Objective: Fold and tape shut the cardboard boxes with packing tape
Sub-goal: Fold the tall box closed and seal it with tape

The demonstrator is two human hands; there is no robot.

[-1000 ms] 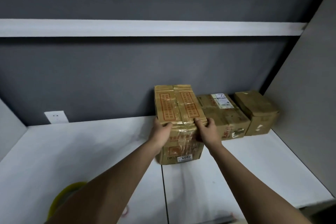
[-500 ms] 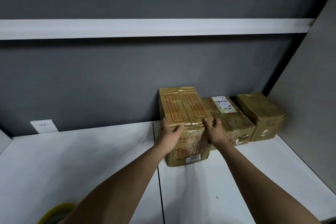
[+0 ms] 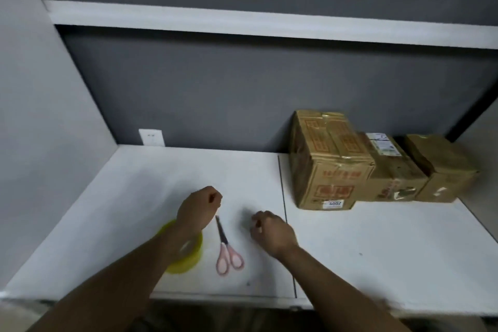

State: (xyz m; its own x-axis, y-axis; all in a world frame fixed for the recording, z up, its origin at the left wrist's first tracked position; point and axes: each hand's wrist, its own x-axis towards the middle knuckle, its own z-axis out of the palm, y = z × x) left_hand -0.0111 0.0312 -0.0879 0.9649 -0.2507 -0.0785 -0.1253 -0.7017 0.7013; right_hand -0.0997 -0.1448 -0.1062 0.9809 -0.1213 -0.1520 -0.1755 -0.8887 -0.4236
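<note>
Three taped cardboard boxes stand in a row at the back right of the white table point(image 3: 377, 250): a tall box with red print point(image 3: 331, 167), a lower middle box with a white label point(image 3: 390, 170), and a plain one point(image 3: 444, 170) by the right wall. My left hand point(image 3: 199, 210) hovers over the table with its fingers curled and holds nothing. Its forearm partly hides a yellow roll of packing tape point(image 3: 186, 259). My right hand point(image 3: 272, 232) is also curled and holds nothing, well left of the boxes. Pink-handled scissors point(image 3: 226, 248) lie closed between my hands.
Grey walls close in the table on the left, back and right. A white shelf point(image 3: 269, 24) runs across above it. A white wall socket point(image 3: 151, 137) sits at the back left. A seam point(image 3: 285, 224) divides the tabletop.
Both hands have let go of the tall box and drawn back toward the front of the table. The view has swung left and down, bringing the scissors and tape roll into sight.
</note>
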